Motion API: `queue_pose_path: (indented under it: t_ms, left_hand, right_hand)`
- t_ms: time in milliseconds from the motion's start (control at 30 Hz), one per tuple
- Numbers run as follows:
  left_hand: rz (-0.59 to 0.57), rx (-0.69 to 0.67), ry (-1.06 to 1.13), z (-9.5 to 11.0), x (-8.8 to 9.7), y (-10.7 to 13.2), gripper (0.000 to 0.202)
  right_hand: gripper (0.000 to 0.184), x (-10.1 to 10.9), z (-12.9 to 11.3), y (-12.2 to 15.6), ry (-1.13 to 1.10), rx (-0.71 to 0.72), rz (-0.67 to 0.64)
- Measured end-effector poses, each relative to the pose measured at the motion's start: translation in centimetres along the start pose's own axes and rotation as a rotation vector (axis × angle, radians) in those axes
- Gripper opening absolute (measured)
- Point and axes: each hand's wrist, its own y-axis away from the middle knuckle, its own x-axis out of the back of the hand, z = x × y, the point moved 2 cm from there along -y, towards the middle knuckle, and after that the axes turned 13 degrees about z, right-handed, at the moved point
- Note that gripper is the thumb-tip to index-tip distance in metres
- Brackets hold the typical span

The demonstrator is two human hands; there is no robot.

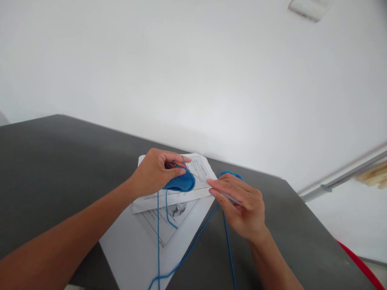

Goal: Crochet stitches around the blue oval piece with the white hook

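Note:
My left hand [155, 171] is closed on a small blue crocheted piece [180, 183], pinching its upper edge above a printed paper sheet [184, 201]. My right hand [242, 207] is closed around a thin light-coloured crochet hook [222, 194] whose tip points toward the blue piece. Blue yarn [193, 245] runs from the piece down across the paper and off the near table edge. A bit of blue yarn ball [231, 174] shows just behind my right hand.
A second white sheet [133, 249] lies under the printed one on the dark grey table [60, 161]. A white wall stands behind the table. A grey pole [341, 179] leans at the right, and a red curved edge [359, 264] shows at lower right.

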Motion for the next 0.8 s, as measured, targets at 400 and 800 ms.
queue_pose_path:
  t_ms: [400,800]
  left_hand:
    - [0.042,0.019,0.144,-0.3,-0.1,0.2,0.014]
    - [0.106,0.088,0.219,-0.1,-1.9,1.3,0.01]
  right_hand:
    - [0.021,-3.5,2.4,2.1,-0.835,-1.132,0.351]
    - [0.019,-6.2,0.2,2.8,-0.264,-0.685,0.429]
